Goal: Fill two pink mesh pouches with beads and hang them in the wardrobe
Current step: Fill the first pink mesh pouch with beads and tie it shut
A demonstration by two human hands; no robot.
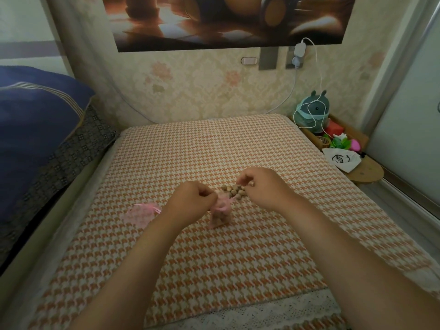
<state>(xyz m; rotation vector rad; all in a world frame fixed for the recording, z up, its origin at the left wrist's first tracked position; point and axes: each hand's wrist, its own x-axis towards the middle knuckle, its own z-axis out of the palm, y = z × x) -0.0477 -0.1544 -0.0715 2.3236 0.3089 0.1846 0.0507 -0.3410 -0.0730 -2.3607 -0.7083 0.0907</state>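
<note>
From the head view, our left hand (194, 198) is pinched shut on the gathered neck of a pink mesh pouch (220, 214), which stands on the bed (214, 270) already holding beads. Our right hand (260, 186) is curled closed, apparently on the pouch's drawstring, just above the loose beads (234, 190) heaped beside it. The second pouch (140, 214) lies flat and seemingly empty to the left. We judge the first pouch nearly finished; the second still needs filling, and neither is hung. No wardrobe shows.
</note>
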